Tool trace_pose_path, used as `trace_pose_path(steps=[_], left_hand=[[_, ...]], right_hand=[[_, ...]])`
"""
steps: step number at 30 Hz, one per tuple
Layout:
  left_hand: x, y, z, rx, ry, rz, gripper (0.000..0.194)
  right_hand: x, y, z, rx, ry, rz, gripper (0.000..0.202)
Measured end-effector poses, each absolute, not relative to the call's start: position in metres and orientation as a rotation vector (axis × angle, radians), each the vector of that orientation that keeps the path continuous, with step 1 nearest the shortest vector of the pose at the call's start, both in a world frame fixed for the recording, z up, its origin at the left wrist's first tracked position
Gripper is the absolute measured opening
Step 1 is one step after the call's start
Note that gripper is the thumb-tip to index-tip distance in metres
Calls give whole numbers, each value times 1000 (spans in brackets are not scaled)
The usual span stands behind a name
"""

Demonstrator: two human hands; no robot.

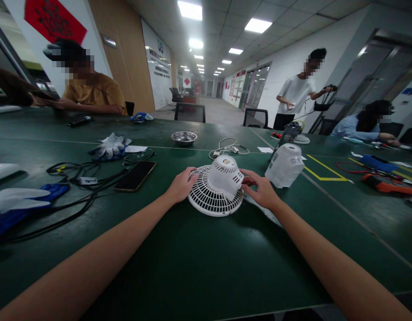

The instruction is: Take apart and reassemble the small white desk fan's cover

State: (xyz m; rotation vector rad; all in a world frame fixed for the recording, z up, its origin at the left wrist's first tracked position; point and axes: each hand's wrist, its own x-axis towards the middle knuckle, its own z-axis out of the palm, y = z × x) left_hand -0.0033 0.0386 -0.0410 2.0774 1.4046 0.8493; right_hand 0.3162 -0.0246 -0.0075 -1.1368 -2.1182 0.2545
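A white fan head with a round slatted grille lies grille-down on the green table, its vented motor housing facing up. My left hand grips the grille's left rim, with the thumb over the slats. At the right side of the housing, my right hand has its fingers bent against the fan; part of its fingertips is hidden. A white cable with a plug lies just behind the fan. To the right stands a second white housing.
A metal bowl sits behind the fan. Leftward are a phone, black cables and gloves. An orange meter and blue tool lie right. People are across the table.
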Motion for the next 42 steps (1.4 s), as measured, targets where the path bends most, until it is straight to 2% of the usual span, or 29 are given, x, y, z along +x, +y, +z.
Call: trace_pose_path(steps=[20,23,28,31,36,40,42], left_hand=[[-5,40,-44,2059,1377,855,53],[-4,40,-43,2049,1372,855,54],[-4,40,-42,2036,1380,843,54],[-4,40,-43,2032,1391,849,54],[-7,43,-48,1955,1304,966,51],[-10,46,-48,1796,990,1310,54],[-9,46,-45,1780,872,1465,55]], right_hand=[[313,-26,-5,-1152,-2125,259,53],[309,-27,-8,-1156,-2133,318,65],[293,-29,-17,-1208,-2107,311,105],[282,-30,-22,-1269,-2038,280,114],[273,-34,-21,-1307,-1857,340,104],[272,-34,-13,-1172,-1520,636,98],[270,-35,-10,-1082,-1291,834,85]])
